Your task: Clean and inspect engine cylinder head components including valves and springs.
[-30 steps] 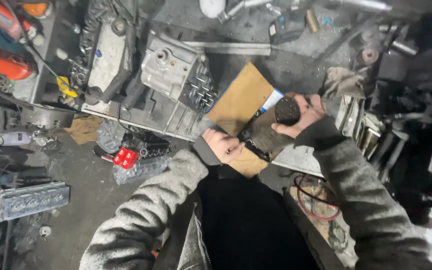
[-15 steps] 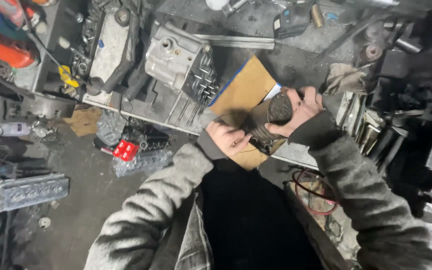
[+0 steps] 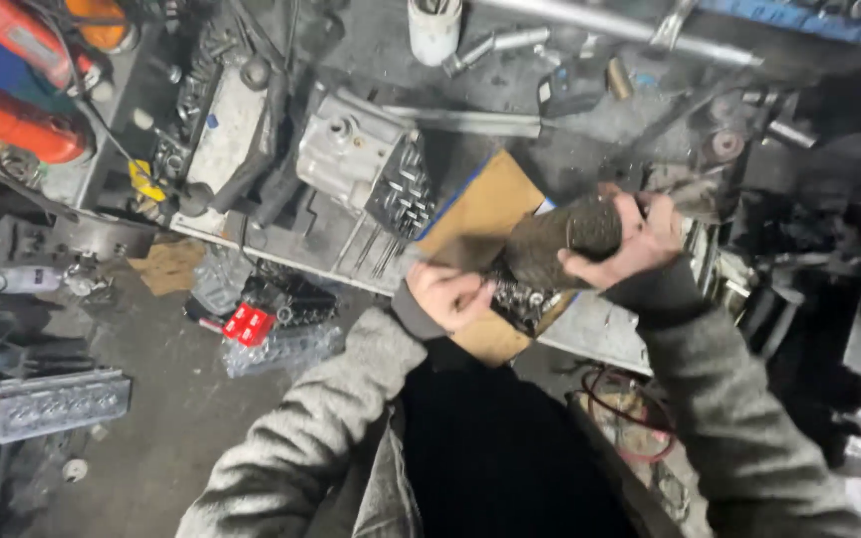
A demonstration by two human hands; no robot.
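One head-worn camera looks steeply down, close over a cluttered workbench [image 3: 351, 239].

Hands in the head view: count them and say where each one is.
2. The left hand is at the near edge of the cardboard sheet; the right hand grips a dark rough cylindrical part above it. No other person's hands show.
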